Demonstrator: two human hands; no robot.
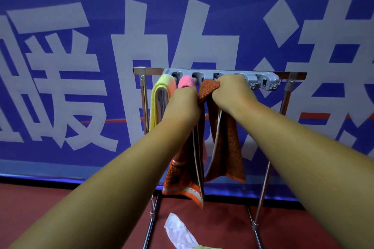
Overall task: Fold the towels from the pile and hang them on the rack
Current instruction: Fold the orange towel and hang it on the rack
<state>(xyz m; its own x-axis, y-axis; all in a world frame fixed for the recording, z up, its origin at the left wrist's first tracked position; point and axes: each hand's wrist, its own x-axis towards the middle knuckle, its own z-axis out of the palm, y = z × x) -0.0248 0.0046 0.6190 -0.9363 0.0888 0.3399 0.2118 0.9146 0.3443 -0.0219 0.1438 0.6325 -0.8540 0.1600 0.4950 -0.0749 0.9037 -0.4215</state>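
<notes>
A metal rack [149,70] stands against the blue wall, with a grey clip strip [263,80] along its top bar. A folded orange towel [226,147] hangs down from the strip's middle. My left hand [185,98] grips the towel's top fold from the left. My right hand [230,89] is closed on the same fold, pressed up against the strip. To the left, a yellow towel [159,99] and a pink towel [186,82] hang from the strip; my left hand hides most of the pink one.
A blue banner [81,56] with large white characters fills the background. The rack's legs [261,198] splay onto a dark red floor [40,204]. A crumpled clear plastic bag [178,230] lies on the floor below the rack.
</notes>
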